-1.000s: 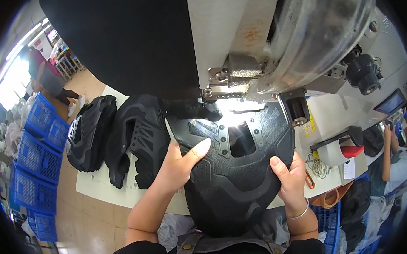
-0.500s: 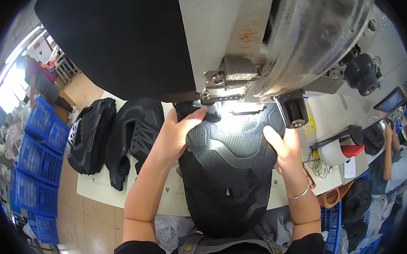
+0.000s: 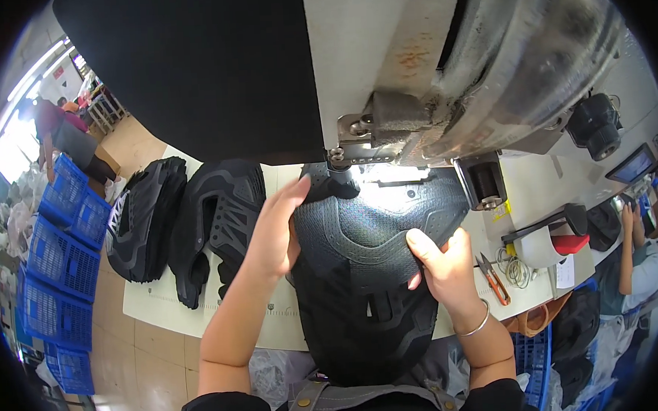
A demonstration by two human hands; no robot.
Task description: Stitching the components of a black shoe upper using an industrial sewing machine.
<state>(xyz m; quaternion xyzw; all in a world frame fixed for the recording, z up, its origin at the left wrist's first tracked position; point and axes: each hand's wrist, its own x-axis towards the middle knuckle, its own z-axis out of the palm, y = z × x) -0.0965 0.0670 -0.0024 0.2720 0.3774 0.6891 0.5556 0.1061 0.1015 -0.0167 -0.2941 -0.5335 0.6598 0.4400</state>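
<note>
A black shoe upper with raised overlays and a textured toe lies under the lit head of a sewing machine. Its lower part hangs over the table's front edge toward me. My right hand grips the upper's right side, thumb on top and the other fingers mostly hidden beneath. Along the left edge of the upper, my left hand has its fingers stretched out, holding nothing; whether it touches the edge I cannot tell. Thread snips with orange handles lie on the table right of my right hand.
Two stacks of black uppers, one farther left and one nearer, lie on the table. Blue crates stand on the left floor. A coil of cord lies at right. Co-workers appear at both sides.
My left hand has let go of the upper's edge and straightened its fingers. The right hand has shifted left and toward me on the upper. More of the snips shows.
</note>
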